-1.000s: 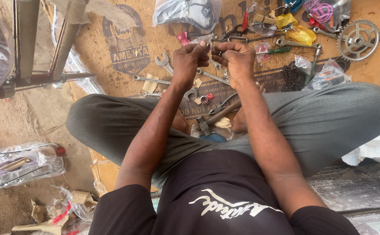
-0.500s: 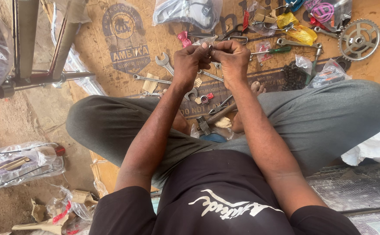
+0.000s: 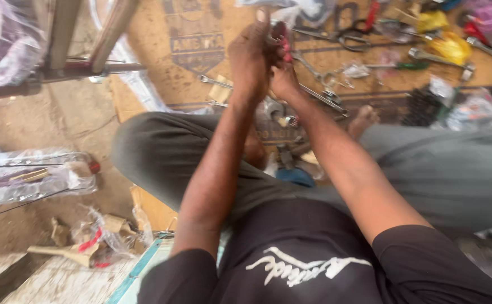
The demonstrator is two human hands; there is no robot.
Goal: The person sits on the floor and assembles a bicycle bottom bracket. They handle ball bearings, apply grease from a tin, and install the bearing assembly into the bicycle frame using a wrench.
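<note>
Fingers (image 3: 268, 34) of both hands now pressed together on small red-tipped part (image 3: 284, 48) | hands shifted left

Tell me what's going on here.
A person sits cross-legged on a cardboard sheet, both hands raised together. The left hand and right hand close around a small reddish part, too blurred to identify. Wrenches, pliers and plastic bags lie scattered around.

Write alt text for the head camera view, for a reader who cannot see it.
A seated person's left hand and right hand press together around a small red-tipped part, held above a sheet of cardboard strewn with wrenches and other tools. The picture is blurred, and plastic-wrapped items lie to the left.
</note>
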